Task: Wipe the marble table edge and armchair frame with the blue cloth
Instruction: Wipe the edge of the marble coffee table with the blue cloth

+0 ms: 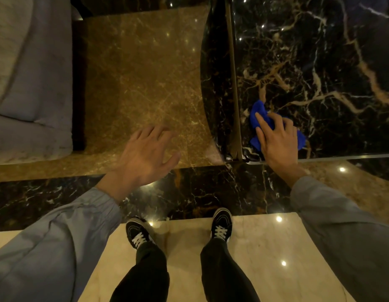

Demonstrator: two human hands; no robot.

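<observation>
The black marble table (320, 62) with gold veins fills the upper right, its near left corner just in front of me. A crumpled blue cloth (260, 112) lies on the tabletop by that corner. My right hand (276, 140) presses flat on the cloth with fingers spread and fairly straight. My left hand (145, 153) hovers open above the brown marble floor, holding nothing. The grey armchair (30, 83) stands at the far left, only its upholstered side and a cushion in view; its frame is not clearly visible.
A metal trim strip (235, 83) runs along the table's left edge. The polished floor has brown (141, 73), black (200, 188) and cream (265, 247) marble bands. My two feet in black sneakers (222, 225) stand on the cream band.
</observation>
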